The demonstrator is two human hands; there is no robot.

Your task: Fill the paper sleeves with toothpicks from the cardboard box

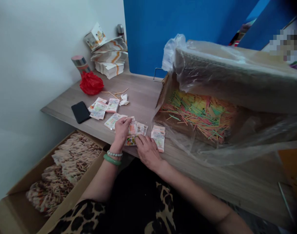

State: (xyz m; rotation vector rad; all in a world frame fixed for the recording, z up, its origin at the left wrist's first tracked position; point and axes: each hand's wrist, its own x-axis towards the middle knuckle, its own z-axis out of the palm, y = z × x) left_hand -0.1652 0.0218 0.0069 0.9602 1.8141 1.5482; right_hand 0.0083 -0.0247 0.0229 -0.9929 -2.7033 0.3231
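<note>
A carton (pixel 29 191) full of packed packets sits on the floor at far left, below the table (pixel 143 94) edge, within easy reach. On the table a phone (pixel 80 111) and loose packets (pixel 99 109) lie pushed back, clear of the work. The left hand (pixel 122 129) curls over a packet (pixel 132 127), fingers pinching its top edge to steady it; the right hand (pixel 148 150) lies nearly flat, fingertips pressing another packet (pixel 130 140) at the table edge. A stack (pixel 158 136) waits just beside (squared up). At right an open box (pixel 199 115) of coloured sticks stands near
</note>
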